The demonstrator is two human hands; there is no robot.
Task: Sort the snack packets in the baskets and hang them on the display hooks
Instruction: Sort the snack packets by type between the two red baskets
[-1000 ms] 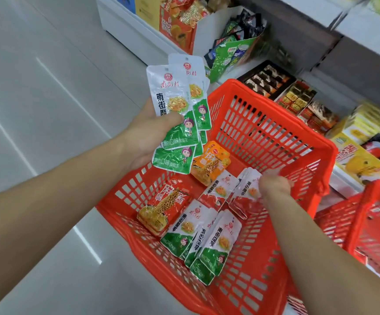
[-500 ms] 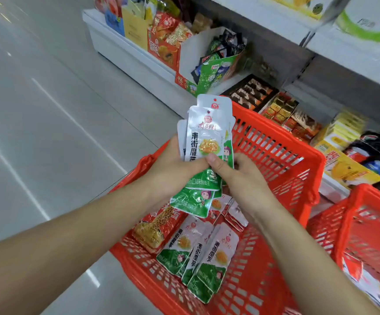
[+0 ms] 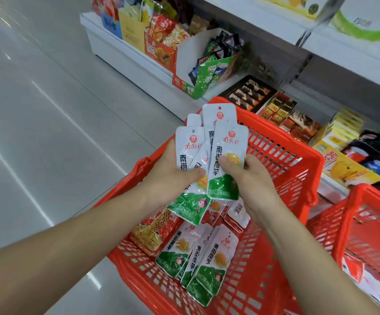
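Above a red basket [image 3: 282, 160] I hold a fan of white-and-green snack packets [image 3: 209, 142] upright. My left hand [image 3: 173, 176] grips the stack from the left with its thumb across the front. My right hand [image 3: 248, 176] pinches the front packet [image 3: 227, 146] at its right side. More white-and-green packets [image 3: 198, 258] lie on the basket floor. An orange-red packet [image 3: 155, 230] and red-and-white packets [image 3: 234, 214] lie beside them. No display hooks are visible.
A second red basket [image 3: 371, 226] with packets stands at the right. Behind the baskets runs a low white shelf [image 3: 125, 55] with snack boxes, sweets trays [image 3: 250, 94] and yellow boxes [image 3: 343, 130]. Upper shelves overhang at top right. Grey tiled floor [image 3: 36, 121] spreads to the left.
My right hand left the basket floor and came up to the stack in my left hand. The packets are now fanned wider and both hands hold them.
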